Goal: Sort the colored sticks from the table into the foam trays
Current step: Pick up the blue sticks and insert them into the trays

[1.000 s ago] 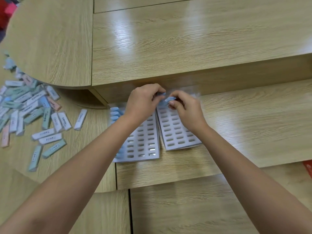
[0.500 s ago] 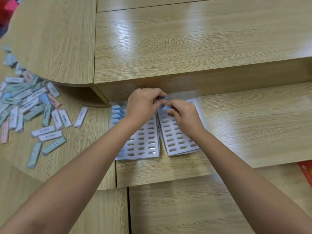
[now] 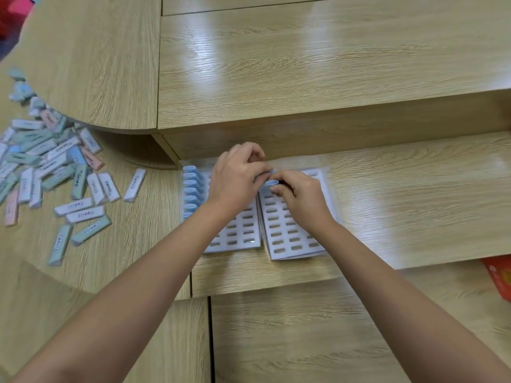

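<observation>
Two white foam trays with rows of slots lie side by side on the lower wooden shelf: the left tray (image 3: 237, 236) and the right tray (image 3: 290, 239). Several blue sticks (image 3: 191, 189) stand in the left tray's leftmost column. My left hand (image 3: 237, 181) and my right hand (image 3: 301, 194) meet over the far ends of the trays, fingers curled. Together they pinch one blue stick (image 3: 270, 183) at the top of the right tray. A loose heap of blue, green, white and pink sticks (image 3: 49, 172) lies on the table at the left.
A raised wooden desktop (image 3: 304, 64) runs along the back, its step just behind the trays. A red box (image 3: 497, 277) pokes in at the right edge. A seam and a dark gap (image 3: 210, 335) divide the near tabletop panels.
Both hands stayed over the far ends of the trays and shifted slightly; the blue stick between the fingers now sits lower, at the right tray's top row. The view drifted a little.
</observation>
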The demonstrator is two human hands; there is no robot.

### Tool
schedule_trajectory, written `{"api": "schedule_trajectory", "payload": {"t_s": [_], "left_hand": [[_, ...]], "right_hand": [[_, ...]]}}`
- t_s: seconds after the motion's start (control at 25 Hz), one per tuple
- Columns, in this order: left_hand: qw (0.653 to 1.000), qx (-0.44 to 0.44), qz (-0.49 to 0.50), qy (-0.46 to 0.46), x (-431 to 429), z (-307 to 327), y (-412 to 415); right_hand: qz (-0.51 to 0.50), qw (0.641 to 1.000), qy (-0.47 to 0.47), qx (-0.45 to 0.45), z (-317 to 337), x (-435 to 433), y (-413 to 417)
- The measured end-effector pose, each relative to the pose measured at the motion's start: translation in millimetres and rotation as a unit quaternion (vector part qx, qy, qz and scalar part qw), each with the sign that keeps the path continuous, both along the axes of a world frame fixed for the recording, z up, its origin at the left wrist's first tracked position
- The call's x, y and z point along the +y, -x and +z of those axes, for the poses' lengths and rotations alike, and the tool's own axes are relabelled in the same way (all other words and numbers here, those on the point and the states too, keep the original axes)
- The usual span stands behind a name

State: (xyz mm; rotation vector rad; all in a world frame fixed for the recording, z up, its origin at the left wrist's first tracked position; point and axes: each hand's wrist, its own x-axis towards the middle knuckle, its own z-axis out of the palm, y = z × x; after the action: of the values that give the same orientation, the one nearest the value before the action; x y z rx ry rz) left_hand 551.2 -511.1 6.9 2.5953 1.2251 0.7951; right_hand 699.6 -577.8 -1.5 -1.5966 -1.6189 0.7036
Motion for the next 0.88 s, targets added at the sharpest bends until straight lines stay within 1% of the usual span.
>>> {"api": "schedule_trajectory", "payload": {"t_s": [0.16,0.24,0.36,0.48,0.56,0.64,0.68,0.76,0.8,0.88], "left_hand": [[1.000,0.022,-0.003,-0.009,3,0,-1],[0.999,0.017,-0.009,0.033,3,4,1],[0.988,-0.048,-0.003,0.145,-2,17,9],[0.976,-0.124,0.035,0.174,-22,36,28],[0.961,-0.165,0.077,0.208,-46,46,53],[0.948,-0.174,0.110,0.243,-81,46,87],[0.944,-0.168,0.124,0.254,-103,42,110],[0.932,-0.148,0.160,0.291,-148,27,155],[0.919,-0.133,0.182,0.323,-174,17,179],[0.892,-0.081,0.224,0.383,-224,-1,228]], "right_hand": [[-0.011,1.000,0.016,-0.009,-1,4,7],[-0.011,0.999,0.030,-0.015,1,8,8],[-0.002,0.996,0.064,-0.058,6,11,8],[-0.057,0.992,0.091,-0.070,16,1,7],[-0.102,0.989,0.057,-0.088,26,-11,9],[-0.107,0.989,0.034,-0.101,36,-25,20],[-0.082,0.991,0.041,-0.096,40,-33,33],[0.012,0.992,0.085,-0.090,46,-51,66],[0.072,0.985,0.117,-0.107,45,-63,86],[0.182,0.955,0.177,-0.155,36,-92,135]]}}
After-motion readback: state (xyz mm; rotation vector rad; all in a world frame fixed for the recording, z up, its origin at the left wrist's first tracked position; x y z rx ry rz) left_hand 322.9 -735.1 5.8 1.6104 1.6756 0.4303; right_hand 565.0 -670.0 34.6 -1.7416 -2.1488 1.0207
